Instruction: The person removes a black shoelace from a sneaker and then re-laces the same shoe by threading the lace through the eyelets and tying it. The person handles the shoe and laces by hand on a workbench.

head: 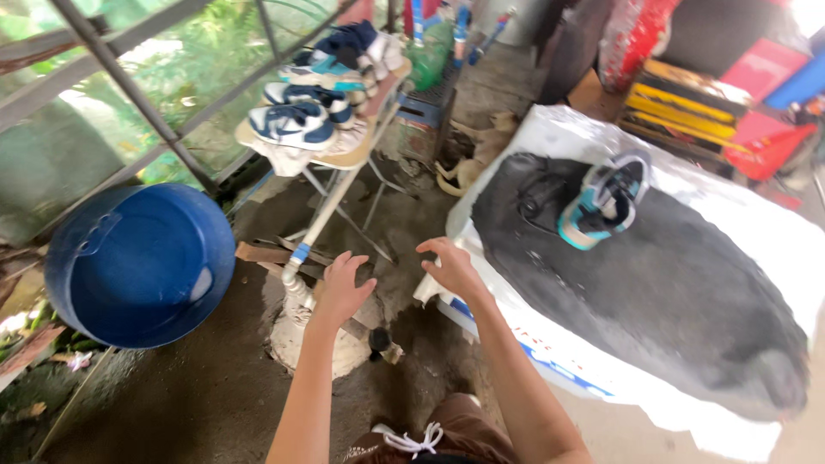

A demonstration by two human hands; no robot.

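Sneaker (604, 202), teal and white, lying on a wet black sheet (670, 283) up and to the right of the right hand (453, 266), which hovers spread and empty over the sheet's near edge, left hand (342, 288) beside it, fingers splayed, holding nothing, blue tub (137, 262) off to its left.

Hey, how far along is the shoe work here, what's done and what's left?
Done, it seems: several blue-and-white sneakers sit lined up on the rack. In hand: nothing is gripped; the left hand hovers open near the rack's pole, and the right hand is at the edge of the white sheet. Left: one teal sneaker lies on the dark wet patch.
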